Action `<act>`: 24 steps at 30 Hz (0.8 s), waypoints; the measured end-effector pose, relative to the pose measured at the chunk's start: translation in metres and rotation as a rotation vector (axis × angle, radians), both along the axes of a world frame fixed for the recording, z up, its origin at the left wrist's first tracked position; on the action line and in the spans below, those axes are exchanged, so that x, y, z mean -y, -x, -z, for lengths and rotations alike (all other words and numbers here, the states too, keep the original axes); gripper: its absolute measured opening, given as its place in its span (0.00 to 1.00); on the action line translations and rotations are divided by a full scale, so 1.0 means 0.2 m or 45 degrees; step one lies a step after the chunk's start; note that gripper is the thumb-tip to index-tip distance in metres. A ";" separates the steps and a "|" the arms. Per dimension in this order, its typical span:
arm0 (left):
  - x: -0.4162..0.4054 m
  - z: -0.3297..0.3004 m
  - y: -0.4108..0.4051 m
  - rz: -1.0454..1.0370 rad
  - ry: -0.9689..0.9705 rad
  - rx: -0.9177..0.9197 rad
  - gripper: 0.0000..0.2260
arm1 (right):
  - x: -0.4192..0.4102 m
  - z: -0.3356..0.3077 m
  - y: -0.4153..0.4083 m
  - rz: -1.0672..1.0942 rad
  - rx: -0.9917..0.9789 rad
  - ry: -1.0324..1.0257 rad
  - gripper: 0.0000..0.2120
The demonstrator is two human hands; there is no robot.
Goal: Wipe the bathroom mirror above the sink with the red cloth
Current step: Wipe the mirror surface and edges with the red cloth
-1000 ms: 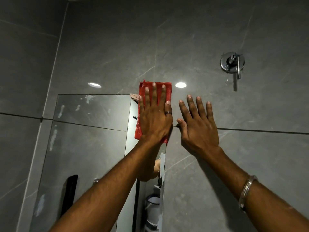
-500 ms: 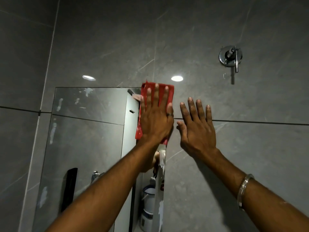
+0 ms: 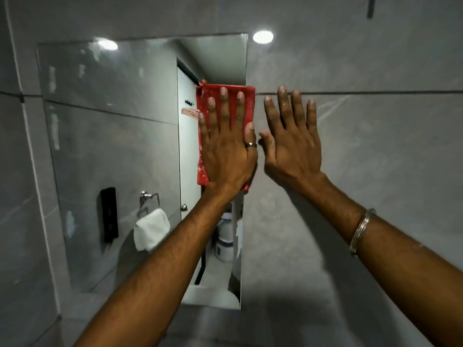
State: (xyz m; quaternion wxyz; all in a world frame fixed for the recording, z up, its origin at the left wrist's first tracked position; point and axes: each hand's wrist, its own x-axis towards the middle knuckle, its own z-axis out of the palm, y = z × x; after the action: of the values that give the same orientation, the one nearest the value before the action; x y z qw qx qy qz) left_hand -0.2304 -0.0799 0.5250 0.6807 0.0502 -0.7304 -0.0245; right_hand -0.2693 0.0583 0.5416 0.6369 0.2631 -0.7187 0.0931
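The mirror (image 3: 112, 146) hangs on the grey tiled wall, with pale smudges along its left side and top. My left hand (image 3: 229, 151) lies flat, fingers spread, and presses the red cloth (image 3: 214, 90) against the glass at the mirror's right edge, some way below its top corner. The cloth's right edge reaches the mirror's edge. Just to the right, my right hand (image 3: 293, 144) rests flat on the bare wall tile with its fingers apart and holds nothing. A metal bangle sits on that wrist.
Reflected in the mirror are a white towel (image 3: 150, 231) on a chrome ring, a black wall dispenser (image 3: 109, 216), a white door and a white bin (image 3: 225, 241). A round light glare (image 3: 263, 36) shows on the tile beside the mirror's top right corner.
My left hand and the red cloth have slid down from the mirror's top right corner along its right edge. My right hand moved down with them. The view now takes in the whole mirror.
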 end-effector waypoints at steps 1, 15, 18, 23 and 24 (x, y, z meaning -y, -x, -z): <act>-0.01 0.08 0.00 0.002 -0.020 0.004 0.28 | 0.00 0.04 0.00 -0.001 0.008 -0.004 0.34; -0.04 1.37 -0.12 0.068 -0.013 0.182 0.28 | 0.00 0.94 0.00 0.012 0.147 -0.087 0.34; -0.06 1.64 -0.19 0.098 -0.037 0.318 0.28 | -0.02 1.09 0.02 0.033 0.141 -0.141 0.34; -0.05 1.85 -0.27 0.060 -0.094 0.616 0.24 | -0.07 1.20 -0.03 0.053 0.203 -0.228 0.34; -0.05 1.84 -0.28 0.037 -0.089 0.660 0.25 | -0.08 1.20 -0.05 0.046 0.229 -0.246 0.33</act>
State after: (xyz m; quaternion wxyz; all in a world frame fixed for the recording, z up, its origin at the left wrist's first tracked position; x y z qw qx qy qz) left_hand -0.1737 -0.0694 0.1562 0.4685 0.0679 -0.8797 -0.0458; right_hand -0.2596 0.0744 0.3018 0.5433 0.3008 -0.7830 0.0353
